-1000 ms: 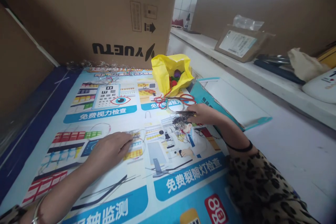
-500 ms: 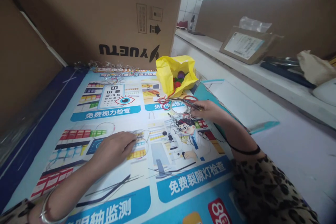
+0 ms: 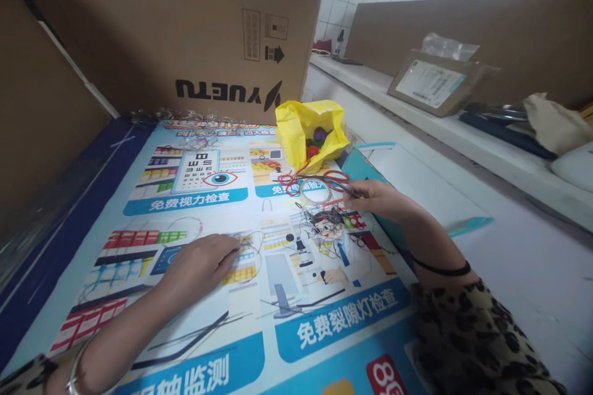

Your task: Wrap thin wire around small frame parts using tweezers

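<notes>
My left hand (image 3: 201,265) rests on the printed sheet (image 3: 241,318), its fingers pinched together on a thin wire loop (image 3: 258,259) that curves out past the fingertips. Farther right, my right hand (image 3: 377,199) has its fingers closed around the near end of a slim dark metal tool (image 3: 345,189); its exact kind is hard to make out. Left of that tool lie a coil of pale wire (image 3: 315,191) and some red cord (image 3: 290,184). Just below, a tangle of thin dark wire pieces (image 3: 319,217) is spread over the printed figure.
A yellow bag (image 3: 290,136) stands open behind the cord, with red, purple and green items inside. Cardboard panels (image 3: 208,31) rise at the back and left. Clear scraps (image 3: 194,117) lie along the back. On the right ledge (image 3: 370,74) sits a labelled package (image 3: 430,83).
My right hand has shifted slightly right, away from the dark wire tangle, with its fingers now on the dark tool. My left hand has stayed almost in place.
</notes>
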{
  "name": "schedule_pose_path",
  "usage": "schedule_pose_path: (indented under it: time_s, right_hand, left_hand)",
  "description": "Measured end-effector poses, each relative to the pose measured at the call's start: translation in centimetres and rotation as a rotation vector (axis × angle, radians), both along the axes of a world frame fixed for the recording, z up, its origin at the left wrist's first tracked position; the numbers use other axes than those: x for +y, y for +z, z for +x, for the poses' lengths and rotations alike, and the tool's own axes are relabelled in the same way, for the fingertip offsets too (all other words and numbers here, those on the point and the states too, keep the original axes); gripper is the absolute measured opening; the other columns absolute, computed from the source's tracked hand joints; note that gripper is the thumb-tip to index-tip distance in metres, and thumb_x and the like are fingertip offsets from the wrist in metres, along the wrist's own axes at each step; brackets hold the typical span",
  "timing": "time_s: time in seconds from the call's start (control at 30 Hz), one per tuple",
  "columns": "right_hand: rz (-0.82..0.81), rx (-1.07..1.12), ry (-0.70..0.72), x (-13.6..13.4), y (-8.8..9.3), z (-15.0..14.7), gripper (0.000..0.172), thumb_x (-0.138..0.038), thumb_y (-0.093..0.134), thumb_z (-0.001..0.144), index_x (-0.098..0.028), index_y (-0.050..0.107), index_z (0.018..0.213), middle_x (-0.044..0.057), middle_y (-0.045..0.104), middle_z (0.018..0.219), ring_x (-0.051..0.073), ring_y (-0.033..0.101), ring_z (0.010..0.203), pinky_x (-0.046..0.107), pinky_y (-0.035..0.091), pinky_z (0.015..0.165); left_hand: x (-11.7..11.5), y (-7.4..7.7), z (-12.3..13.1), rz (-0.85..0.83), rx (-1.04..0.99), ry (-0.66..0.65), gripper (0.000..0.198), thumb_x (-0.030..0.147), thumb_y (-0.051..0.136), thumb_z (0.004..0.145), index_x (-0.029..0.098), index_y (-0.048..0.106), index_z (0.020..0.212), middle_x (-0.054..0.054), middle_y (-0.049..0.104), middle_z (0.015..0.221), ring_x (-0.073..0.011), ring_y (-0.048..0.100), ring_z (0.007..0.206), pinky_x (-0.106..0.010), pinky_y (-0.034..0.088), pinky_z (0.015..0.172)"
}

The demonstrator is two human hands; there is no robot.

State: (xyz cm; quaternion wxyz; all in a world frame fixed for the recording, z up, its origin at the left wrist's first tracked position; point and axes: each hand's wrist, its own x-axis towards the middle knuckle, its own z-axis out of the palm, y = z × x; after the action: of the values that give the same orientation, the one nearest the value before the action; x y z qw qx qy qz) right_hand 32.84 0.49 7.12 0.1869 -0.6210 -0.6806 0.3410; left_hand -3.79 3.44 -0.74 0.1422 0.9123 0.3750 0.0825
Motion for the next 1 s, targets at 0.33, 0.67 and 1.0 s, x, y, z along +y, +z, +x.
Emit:
schedule_pose_path:
  time_s: [0.33,0.67,1.0]
  right_hand:
    - [0.044,-0.443,0.116,0.5,-1.1,-1.1,0.013,-0.029,0.052,0.071,-0.02,0.06,0.075,-0.001,0.056,0.065,0.011,0.045,0.058,0.022,0.029,0.052]
    - [0.029,-0.785,0.045,1.2,-3.6,-3.5,0.019,-0.031,0.048,0.072,-0.021,0.062,0.079,0.007,0.065,0.081,0.018,0.056,0.07,0.024,0.026,0.051]
    - [0.144,-0.633,0.087,1.2,-3.1,-1.8,0.017,-0.027,0.047,0.074,-0.019,0.061,0.075,0.004,0.063,0.074,0.014,0.053,0.065,0.022,0.031,0.055]
  left_hand:
    - [0.0,-0.2,-0.1,0.025,-0.001,0.009,0.028,0.035,0.036,0.086,0.023,0.061,0.09,-0.003,0.065,0.09,-0.018,0.059,0.082,-0.028,0.042,0.069]
    - [0.0,0.0,-0.1,-0.004,0.02,0.005,0.029,0.033,0.033,0.087,0.022,0.06,0.093,-0.004,0.065,0.094,-0.0186,0.058,0.087,-0.029,0.042,0.073]
    - [-0.1,0.2,-0.1,0.008,0.024,0.014,0.029,0.032,0.035,0.086,0.022,0.061,0.094,-0.004,0.065,0.095,-0.0194,0.059,0.087,-0.03,0.044,0.075]
